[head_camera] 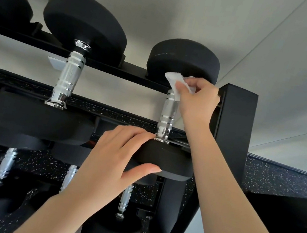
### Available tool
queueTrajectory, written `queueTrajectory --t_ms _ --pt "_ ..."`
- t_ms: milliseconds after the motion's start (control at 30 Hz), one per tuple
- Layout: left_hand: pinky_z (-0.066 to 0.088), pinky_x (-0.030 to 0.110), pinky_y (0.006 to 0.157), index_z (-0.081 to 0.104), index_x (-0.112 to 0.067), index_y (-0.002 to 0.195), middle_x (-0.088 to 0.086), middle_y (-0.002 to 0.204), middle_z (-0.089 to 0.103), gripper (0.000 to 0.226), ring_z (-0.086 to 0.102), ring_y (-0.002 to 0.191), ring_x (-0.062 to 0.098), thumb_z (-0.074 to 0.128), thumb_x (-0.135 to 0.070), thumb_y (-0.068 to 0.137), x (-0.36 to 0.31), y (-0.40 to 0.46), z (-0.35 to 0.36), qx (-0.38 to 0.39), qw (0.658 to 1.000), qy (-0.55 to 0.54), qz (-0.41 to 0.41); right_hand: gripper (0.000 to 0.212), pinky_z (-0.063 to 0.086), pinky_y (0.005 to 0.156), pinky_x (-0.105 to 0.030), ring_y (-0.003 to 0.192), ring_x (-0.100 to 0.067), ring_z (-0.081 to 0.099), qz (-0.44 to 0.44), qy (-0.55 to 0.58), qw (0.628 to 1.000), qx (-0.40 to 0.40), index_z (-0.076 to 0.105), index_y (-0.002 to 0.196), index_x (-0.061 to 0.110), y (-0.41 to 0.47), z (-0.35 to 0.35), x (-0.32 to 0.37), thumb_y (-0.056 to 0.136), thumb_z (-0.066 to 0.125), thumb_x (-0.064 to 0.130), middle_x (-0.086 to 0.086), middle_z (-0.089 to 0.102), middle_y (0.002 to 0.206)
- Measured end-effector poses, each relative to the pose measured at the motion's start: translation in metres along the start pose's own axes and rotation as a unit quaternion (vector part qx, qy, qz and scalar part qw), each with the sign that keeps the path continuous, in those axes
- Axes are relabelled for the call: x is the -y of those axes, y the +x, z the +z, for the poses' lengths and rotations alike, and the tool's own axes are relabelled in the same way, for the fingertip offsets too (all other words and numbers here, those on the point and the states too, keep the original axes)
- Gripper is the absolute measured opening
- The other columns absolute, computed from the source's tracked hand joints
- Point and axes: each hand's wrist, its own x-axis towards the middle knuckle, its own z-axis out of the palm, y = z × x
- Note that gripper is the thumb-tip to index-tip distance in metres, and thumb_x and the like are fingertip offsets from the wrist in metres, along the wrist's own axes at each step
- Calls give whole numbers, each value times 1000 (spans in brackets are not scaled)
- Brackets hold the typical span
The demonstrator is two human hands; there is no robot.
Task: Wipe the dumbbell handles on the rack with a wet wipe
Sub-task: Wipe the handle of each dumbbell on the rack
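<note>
Two bare forearms reach up: left hand (119, 155) grips the near black head of the rightmost dumbbell (169, 115) on the top rack (234, 118); right hand (196, 101) pinches a white wet wipe (175, 81) against its chrome handle. No readable writing. Pale wall, speckled black floor.

A black rack (234, 118) carries black-headed dumbbells (70, 73) on two tiers.
</note>
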Motion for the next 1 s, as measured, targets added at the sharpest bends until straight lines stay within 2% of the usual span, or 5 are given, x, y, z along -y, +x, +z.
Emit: queueTrajectory --t_ms 200,300,633,800,1000 --pt "25 15 96 57 -20 122 -12 117 50 53 44 108 4 46 -58 87 1 -1 1 4 1000 -11 -4 11 36 56 3 69 3 46 -15 -59 985 159 70 88 17 -11 -24 -7 79 72 20 13 56 81" --pt "29 19 96 57 -20 123 -11 117 52 54 45 109 6 46 -59 87 3 -1 1 13 1000 -14 -6 10 39 54 -5 74 1 48 -20 -90 968 234 70 82 22 -28 -34 -15 76 75 27 7 61 87" --pt "27 19 98 55 -24 123 -14 119 50 51 46 111 6 47 -58 87 6 -1 2 22 1000 -17 -3 12 49 84 -29 91 -9 60 -10 -132 920 369 69 75 31 -33 -51 -21 71 80 29 10 68 90" --pt "25 15 99 54 -23 123 -16 120 47 51 43 111 3 47 -57 86 6 -1 2 13 1000 -18 2 17 46 85 -24 87 -8 63 3 -124 916 382 63 69 34 -29 -56 -30 72 78 26 14 67 88" --pt "27 19 99 55 -22 123 -14 120 49 50 45 111 7 49 -56 86 7 -1 3 16 1000 -23 -1 17 51 83 -30 88 -16 64 -6 -91 926 367 64 68 34 -33 -53 -31 68 81 31 5 69 92"
